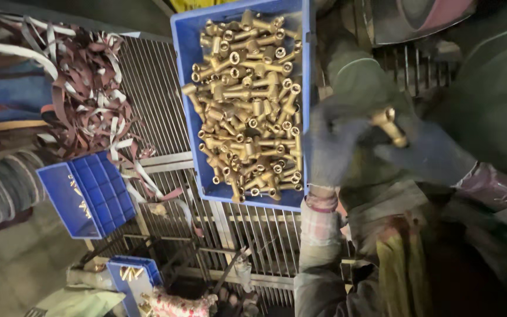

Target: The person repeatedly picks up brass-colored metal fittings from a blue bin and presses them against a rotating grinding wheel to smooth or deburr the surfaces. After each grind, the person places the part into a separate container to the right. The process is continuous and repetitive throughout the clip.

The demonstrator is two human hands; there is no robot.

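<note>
Holding one brass fitting (pixel 389 126) between them, two gloved hands meet beside the big blue bin (pixel 183 41): the left hand (pixel 333 144) and right hand (pixel 429 154) both curl closed around it. That bin is heaped with brass fittings (pixel 244 100), too many to count. Two smaller blue bins (pixel 89 194) sit lower left, beside tangled straps (pixel 83 88) on a metal grate (pixel 154 94).

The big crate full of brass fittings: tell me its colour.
Blue, seen in the head view: the crate holds golden brass fittings.

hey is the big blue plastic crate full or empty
Full: the big blue plastic crate is heaped with brass T-shaped fittings, hiding its floor.
</note>
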